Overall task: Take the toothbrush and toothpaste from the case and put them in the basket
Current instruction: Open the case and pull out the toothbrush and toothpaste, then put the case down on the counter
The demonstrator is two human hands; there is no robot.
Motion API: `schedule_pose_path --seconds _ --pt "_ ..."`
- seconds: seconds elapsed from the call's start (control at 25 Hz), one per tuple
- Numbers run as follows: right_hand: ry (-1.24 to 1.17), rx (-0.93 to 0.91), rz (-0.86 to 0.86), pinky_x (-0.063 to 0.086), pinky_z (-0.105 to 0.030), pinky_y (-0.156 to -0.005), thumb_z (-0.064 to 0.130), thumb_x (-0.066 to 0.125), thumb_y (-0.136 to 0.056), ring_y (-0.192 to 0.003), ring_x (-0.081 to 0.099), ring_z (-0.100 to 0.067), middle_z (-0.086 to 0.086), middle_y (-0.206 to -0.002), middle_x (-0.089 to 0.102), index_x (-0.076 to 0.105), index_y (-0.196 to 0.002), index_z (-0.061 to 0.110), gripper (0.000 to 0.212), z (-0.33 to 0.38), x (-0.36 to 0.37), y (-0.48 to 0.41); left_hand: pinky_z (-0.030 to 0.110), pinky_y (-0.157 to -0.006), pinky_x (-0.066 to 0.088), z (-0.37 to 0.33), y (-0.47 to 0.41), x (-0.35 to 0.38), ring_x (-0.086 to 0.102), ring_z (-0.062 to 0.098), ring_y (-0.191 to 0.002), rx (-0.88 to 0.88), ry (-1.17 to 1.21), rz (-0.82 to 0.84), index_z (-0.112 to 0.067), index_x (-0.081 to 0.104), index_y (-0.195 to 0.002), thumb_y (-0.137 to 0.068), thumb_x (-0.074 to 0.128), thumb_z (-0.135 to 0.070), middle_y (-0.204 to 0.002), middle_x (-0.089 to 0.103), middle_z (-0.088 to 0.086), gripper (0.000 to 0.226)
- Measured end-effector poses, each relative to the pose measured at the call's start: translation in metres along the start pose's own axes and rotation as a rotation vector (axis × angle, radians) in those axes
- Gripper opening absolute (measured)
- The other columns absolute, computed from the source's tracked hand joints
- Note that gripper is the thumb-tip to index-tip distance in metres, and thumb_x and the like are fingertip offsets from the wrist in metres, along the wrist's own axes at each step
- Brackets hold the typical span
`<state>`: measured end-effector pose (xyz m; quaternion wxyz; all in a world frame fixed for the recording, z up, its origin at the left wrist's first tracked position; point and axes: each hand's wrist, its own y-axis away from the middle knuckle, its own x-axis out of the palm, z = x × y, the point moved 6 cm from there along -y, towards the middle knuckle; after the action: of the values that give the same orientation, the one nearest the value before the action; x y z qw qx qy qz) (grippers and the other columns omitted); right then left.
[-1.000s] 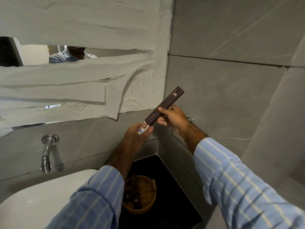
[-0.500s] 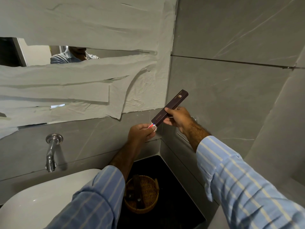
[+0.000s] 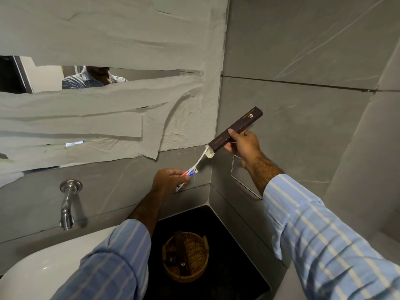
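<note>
My right hand (image 3: 243,144) grips a long dark brown case (image 3: 236,128), tilted with its open end down to the left. A white toothbrush (image 3: 200,158) sticks halfway out of that open end. My left hand (image 3: 167,180) pinches the small red, white and blue toothpaste tube (image 3: 187,175) together with the toothbrush's lower end, a little below and left of the case. A round wicker basket (image 3: 195,268) stands on the black counter below, holding a few dark brown boxes.
A white basin (image 3: 43,269) fills the lower left, with a chrome tap (image 3: 67,204) on the grey wall above it. The mirror (image 3: 54,80) is mostly covered with paper. A chrome wire holder (image 3: 242,180) hangs on the right wall. The black counter (image 3: 238,267) sits in the corner.
My left hand has drawn the toothpaste and toothbrush down and left out of the case. My right hand has moved the case up and right, so the two are farther apart.
</note>
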<state>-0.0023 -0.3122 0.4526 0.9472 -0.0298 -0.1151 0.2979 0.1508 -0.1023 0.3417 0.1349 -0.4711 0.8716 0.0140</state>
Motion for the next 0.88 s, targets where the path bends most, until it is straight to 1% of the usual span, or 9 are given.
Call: schedule_pose_path --seconds 0.08,0.16,0.24,0.32,0.48,0.6,0.72,0.8,0.88 --pt "-0.008 -0.021 -0.037 0.063 -0.031 -0.072 0.022 0.066 -0.093 -0.084 0.077 -0.020 -0.011 -0.101 0.076 0.064 -0.107 0.010 0.019 0.002 -0.007 0.002 0.029 -0.062 0.049 0.011 0.003 -0.007 0.058 0.015 -0.052 -0.017 -0.002 -0.046 -0.005 0.081 -0.095 -0.077 0.082 -0.017 -0.059 0.071 0.003 0.022" --pt "0.010 -0.005 -0.038 0.062 -0.025 -0.064 0.024 0.064 -0.094 -0.080 0.077 -0.016 -0.009 -0.098 0.076 0.064 -0.110 0.008 0.022 -0.001 -0.013 0.005 0.024 -0.052 0.045 0.023 0.008 -0.010 0.051 0.012 -0.044 -0.073 0.073 -0.099 -0.002 0.080 -0.094 -0.076 0.082 -0.014 -0.050 0.063 -0.002 0.021" --pt "0.046 0.061 0.007 0.059 -0.022 -0.057 0.023 0.062 -0.095 -0.067 0.076 -0.011 -0.009 -0.092 0.076 0.064 -0.107 0.007 0.020 -0.013 -0.016 0.013 0.019 -0.044 0.043 0.028 0.014 -0.007 0.049 0.009 -0.040 -0.115 0.144 -0.114 -0.001 0.079 -0.095 -0.078 0.081 -0.012 -0.053 0.062 0.002 0.021" --pt "0.087 0.138 0.049 0.057 -0.021 -0.052 0.022 0.061 -0.096 -0.056 0.072 -0.008 -0.007 -0.083 0.074 0.065 -0.102 0.005 0.018 -0.030 -0.019 0.023 0.019 -0.042 0.041 0.027 0.020 0.003 0.049 0.010 -0.040 -0.138 0.186 -0.094 0.000 0.077 -0.097 -0.080 0.079 -0.009 -0.055 0.061 0.006 0.019" --pt "0.202 0.245 0.080 0.058 -0.025 -0.054 0.020 0.064 -0.094 -0.052 0.063 -0.011 -0.007 -0.073 0.068 0.066 -0.085 0.007 0.016 -0.076 -0.037 0.046 0.015 -0.038 0.040 0.031 0.037 0.035 0.049 0.008 -0.038 -0.193 0.210 -0.002 0.001 0.075 -0.091 -0.087 0.072 -0.006 -0.057 0.058 0.010 0.009" --pt "0.229 0.315 0.081 0.053 -0.023 -0.044 0.017 0.065 -0.093 -0.048 0.060 -0.013 -0.008 -0.066 0.063 0.063 -0.075 0.008 0.020 -0.116 -0.060 0.065 0.023 -0.056 0.053 0.055 0.054 0.061 0.061 0.019 -0.064 -0.310 0.198 0.052 -0.009 0.074 -0.089 -0.089 0.072 -0.012 -0.077 0.069 0.012 0.005" --pt "0.257 0.407 0.097 0.048 -0.018 -0.038 0.016 0.064 -0.094 -0.040 0.060 -0.008 -0.001 -0.051 0.063 0.061 -0.075 0.008 0.021 -0.162 -0.082 0.090 0.035 -0.080 0.060 0.088 0.069 0.091 0.070 0.023 -0.093 -0.411 0.097 0.172 -0.017 0.074 -0.085 -0.091 0.069 -0.016 -0.102 0.075 0.008 0.008" --pt "0.217 0.518 0.104 0.060 -0.025 -0.055 0.017 0.064 -0.094 -0.066 0.072 -0.012 -0.002 -0.071 0.073 0.066 -0.091 0.008 0.010 -0.199 -0.097 0.109 0.042 -0.095 0.056 0.109 0.082 0.111 0.069 0.022 -0.102 -0.481 0.031 0.229 -0.017 0.074 -0.088 -0.092 0.067 -0.017 -0.108 0.075 0.007 0.008" --pt "0.204 0.624 0.107 0.062 -0.033 -0.072 0.019 0.064 -0.094 -0.089 0.073 -0.019 -0.007 -0.095 0.075 0.065 -0.109 0.009 0.018 -0.232 -0.114 0.129 0.043 -0.099 0.053 0.130 0.096 0.130 0.066 0.023 -0.107 -0.527 -0.036 0.258 -0.016 0.075 -0.092 -0.093 0.065 -0.018 -0.113 0.073 0.007 0.010"
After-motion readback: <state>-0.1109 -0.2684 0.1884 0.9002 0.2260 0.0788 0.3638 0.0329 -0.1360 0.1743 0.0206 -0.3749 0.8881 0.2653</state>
